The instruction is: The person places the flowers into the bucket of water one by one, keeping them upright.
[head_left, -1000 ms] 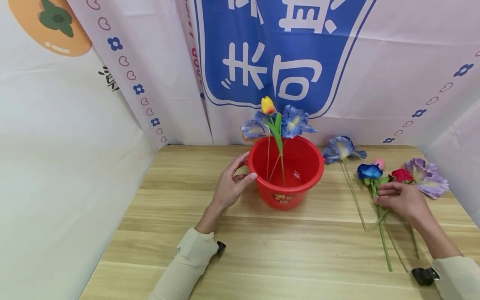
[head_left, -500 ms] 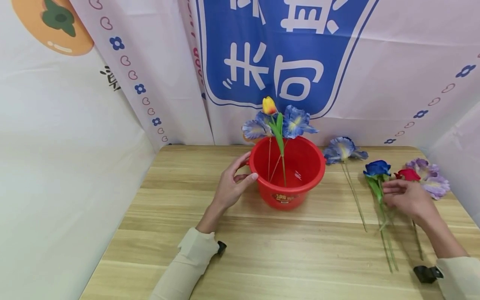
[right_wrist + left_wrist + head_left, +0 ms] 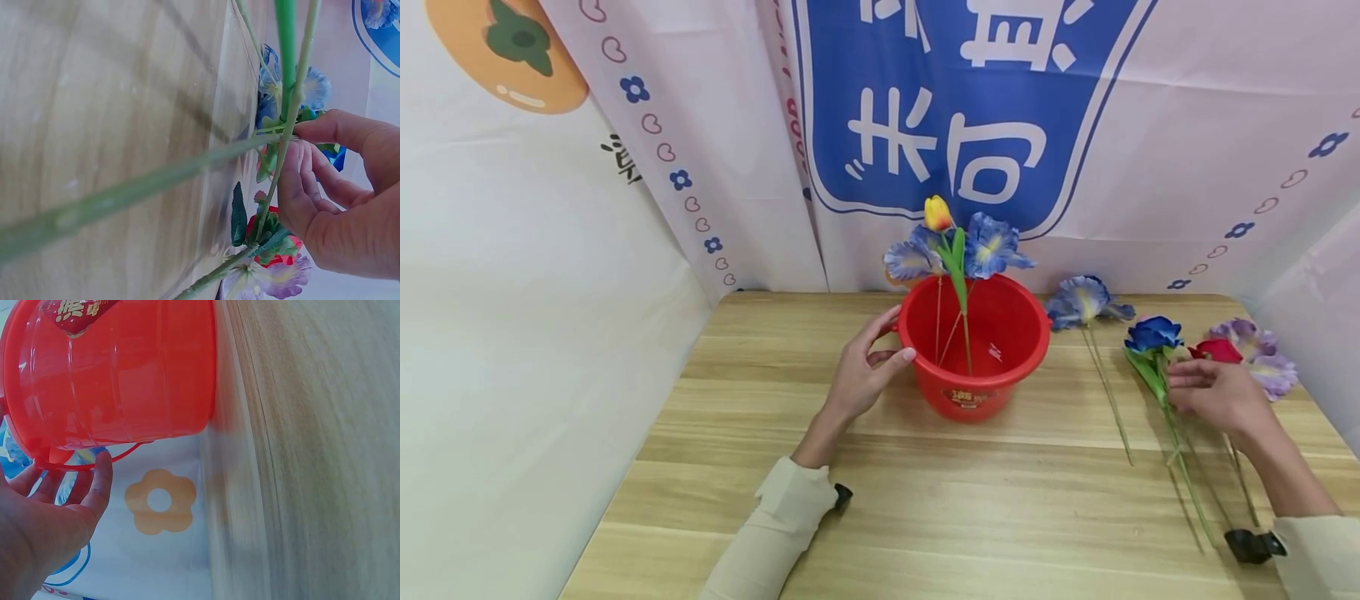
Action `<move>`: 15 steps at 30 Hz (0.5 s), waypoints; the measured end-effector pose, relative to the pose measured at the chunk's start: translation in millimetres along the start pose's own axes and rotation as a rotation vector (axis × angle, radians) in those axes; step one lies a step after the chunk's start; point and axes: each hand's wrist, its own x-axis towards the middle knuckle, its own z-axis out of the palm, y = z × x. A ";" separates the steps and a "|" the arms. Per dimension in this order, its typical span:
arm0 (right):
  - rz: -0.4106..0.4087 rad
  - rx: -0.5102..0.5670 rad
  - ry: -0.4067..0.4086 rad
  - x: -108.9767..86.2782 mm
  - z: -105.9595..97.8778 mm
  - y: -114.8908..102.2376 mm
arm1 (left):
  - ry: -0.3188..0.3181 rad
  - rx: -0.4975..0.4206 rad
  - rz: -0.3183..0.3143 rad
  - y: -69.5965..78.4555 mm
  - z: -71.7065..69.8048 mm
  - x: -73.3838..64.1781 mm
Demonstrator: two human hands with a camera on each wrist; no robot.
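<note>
In the head view my left hand (image 3: 863, 373) holds the left rim of a red bucket (image 3: 936, 393), its thumb at the front; fingers curl by the bucket's handle (image 3: 81, 467) in the left wrist view. A yellow-red tulip (image 3: 937, 213) and blue irises (image 3: 990, 247) stand in the bucket. At the right my right hand (image 3: 1216, 398) pinches a blue rose (image 3: 1153, 333) by the stem, just below its bloom. In the right wrist view thumb and fingers meet at a stem (image 3: 292, 119). Close beside lies a red rose (image 3: 1217, 350).
A loose blue iris (image 3: 1084, 300) lies right of the bucket, its stem toward the front. A purple iris (image 3: 1272, 367) lies at the far right. Printed cloth (image 3: 1165, 150) hangs behind the wooden table (image 3: 925, 517).
My right hand has shifted slightly right with the blue rose, whose stem's lower end has swung right. The pink bloom behind it is now mostly covered. My left hand stays at the bucket.
</note>
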 end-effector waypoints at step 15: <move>0.019 0.050 0.019 0.8 -0.4 0.0 | -0.004 -0.011 -0.002 -0.4 -0.7 -0.9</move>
